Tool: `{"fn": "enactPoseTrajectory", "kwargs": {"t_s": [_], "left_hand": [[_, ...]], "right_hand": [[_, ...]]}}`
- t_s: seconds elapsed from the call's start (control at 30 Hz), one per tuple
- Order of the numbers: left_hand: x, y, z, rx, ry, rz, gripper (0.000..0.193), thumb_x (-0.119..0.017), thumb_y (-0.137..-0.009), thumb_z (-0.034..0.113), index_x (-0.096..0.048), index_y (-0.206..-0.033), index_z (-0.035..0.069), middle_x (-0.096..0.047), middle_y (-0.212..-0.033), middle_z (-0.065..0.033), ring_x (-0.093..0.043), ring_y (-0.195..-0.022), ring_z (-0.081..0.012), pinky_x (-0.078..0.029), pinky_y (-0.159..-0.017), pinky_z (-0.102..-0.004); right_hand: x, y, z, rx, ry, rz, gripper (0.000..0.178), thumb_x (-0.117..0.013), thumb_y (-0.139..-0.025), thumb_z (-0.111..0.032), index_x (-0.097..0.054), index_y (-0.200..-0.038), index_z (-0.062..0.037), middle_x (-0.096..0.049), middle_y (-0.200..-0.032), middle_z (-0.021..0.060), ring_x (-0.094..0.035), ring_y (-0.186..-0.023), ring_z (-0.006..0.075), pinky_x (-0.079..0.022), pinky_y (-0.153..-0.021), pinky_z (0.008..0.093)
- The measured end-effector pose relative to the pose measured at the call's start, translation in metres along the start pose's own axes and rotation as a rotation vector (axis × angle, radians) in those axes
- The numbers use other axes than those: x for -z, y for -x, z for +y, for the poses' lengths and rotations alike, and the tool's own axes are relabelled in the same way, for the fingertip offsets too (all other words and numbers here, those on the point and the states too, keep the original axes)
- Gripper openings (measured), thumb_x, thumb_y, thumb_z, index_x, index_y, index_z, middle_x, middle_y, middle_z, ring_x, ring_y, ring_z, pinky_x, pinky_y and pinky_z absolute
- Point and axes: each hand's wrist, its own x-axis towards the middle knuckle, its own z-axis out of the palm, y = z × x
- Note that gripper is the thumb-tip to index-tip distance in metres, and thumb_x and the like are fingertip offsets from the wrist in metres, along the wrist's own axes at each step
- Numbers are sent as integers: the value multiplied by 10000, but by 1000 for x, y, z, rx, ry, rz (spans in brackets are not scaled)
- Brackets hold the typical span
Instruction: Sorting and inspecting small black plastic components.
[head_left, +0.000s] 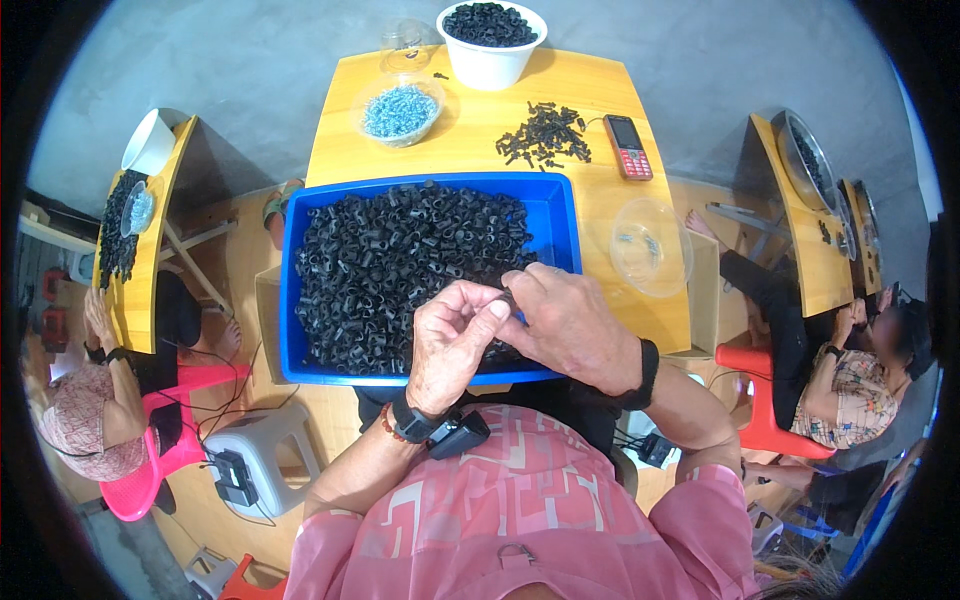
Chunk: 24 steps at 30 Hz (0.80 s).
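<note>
1. The person's left hand (455,335) is above the near right part of a blue tray (548,225), thumb and forefinger drawn in close together. Whether they grip a small part cannot be told.
2. The right hand (575,320) meets it from the other side, fingers bent and the fingertips near the left thumb. They hide whatever may lie between them, so its hold cannot be told either.
3. The black hollow pieces (400,250) are heaped in the tray, behind and to the left of the hands (the tray's far right corner shows bare blue).
4. The tray is at the near side of a yellow table (590,90). Beyond it, to the left, a clear bowl (368,125) holds small, shiny blue parts (400,110).
5. A white bucket (490,68) full of black pieces is at the table's far edge.
6. Slim black parts (545,135) lie loose in a pile beyond the tray, with a red and black phone (628,148) just to their right.
7. Right of the tray sits a clear shallow dish (650,275) with a few small bluish parts in it.
8. Other people sit at tables to the left and right.
</note>
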Motion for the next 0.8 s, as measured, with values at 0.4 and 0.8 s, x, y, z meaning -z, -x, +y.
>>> {"fn": "enactPoseTrajectory", "kwargs": {"t_s": [0.4,0.8], "left_hand": [[3,6,-4,-38,-147,-1,86,-683,-911,55,-656,-953,-15,-669,-851,-28,-600,-757,-68,-499,-709,-219],[22,25,21,-425,-63,199,97,-586,-955,101,-576,-1013,23,-665,-884,-148,-631,-754,-207,-538,-702,-345]], "right_hand": [[-17,7,3,56,-14,-29,270,-681,-860,-240,-511,-877,-30,-546,-752,129,-615,-659,321,-494,-544,424],[4,0,41,-41,-255,-41,184,-680,-851,-172,-628,-911,-6,-632,-837,170,-630,-784,385,-514,-693,457]]}}
